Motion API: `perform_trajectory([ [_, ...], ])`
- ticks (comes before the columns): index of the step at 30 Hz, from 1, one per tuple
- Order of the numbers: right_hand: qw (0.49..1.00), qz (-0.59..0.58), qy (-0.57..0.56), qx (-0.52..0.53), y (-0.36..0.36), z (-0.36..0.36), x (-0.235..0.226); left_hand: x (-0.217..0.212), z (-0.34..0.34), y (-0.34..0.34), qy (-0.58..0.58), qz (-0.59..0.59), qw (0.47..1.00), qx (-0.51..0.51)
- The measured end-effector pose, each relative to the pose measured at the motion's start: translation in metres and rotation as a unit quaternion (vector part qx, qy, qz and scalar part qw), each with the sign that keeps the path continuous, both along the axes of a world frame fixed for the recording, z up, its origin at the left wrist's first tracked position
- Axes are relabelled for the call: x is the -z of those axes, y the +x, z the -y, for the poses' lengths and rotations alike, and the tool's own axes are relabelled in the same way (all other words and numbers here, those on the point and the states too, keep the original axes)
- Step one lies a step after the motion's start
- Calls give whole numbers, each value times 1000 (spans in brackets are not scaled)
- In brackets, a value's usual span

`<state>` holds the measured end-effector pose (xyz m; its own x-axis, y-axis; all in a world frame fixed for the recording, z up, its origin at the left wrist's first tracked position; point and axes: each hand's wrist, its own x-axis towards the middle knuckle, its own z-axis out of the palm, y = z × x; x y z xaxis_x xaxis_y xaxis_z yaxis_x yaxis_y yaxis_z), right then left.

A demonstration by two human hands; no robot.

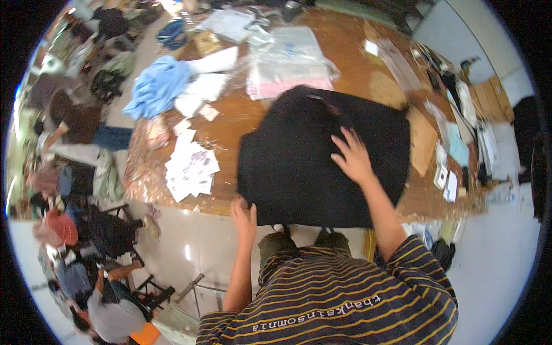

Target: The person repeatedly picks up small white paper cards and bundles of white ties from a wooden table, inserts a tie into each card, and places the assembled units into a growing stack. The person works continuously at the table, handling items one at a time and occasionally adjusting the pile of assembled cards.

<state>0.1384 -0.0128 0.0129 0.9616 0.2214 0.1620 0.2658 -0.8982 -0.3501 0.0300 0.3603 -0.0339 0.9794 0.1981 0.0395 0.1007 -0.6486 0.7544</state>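
Observation:
A black garment, folded to a broad shape with what looks like its neck at the far end, lies on the wooden table in front of me. My right hand rests on the right half of the cloth, fingers spread and holding nothing. At the garment's near left corner is my left hand, its fingers stretched out and apart by the table's front edge. Whether those fingertips touch the cloth I cannot tell.
Left of the garment lie loose printed cards and a crumpled light-blue cloth. Clear plastic bags are stacked beyond it. Brown card and small tags lie to the right. Several people sit at the far left.

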Motion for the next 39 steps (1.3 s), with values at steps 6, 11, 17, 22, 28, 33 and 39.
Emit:
perform_trajectory([
  [6,920,-235,-118,291,-84,53,95,49,82,130,301,40,928,215],
  [11,924,-192,-152,293,-73,126,89,72,142,208,355,11,898,261],
  [17,702,-26,178,689,-72,310,94,46,210,256,300,-32,942,144],
  [22,693,-158,-10,704,-83,379,144,-49,280,378,-242,-109,959,102],
  [28,682,-9,467,562,-94,393,107,-47,282,331,24,84,957,278],
  [33,798,312,232,460,-91,383,-55,19,163,145,296,29,952,69],
  [39,815,119,420,381,-39,294,-56,56,54,137,358,-97,928,35],
])
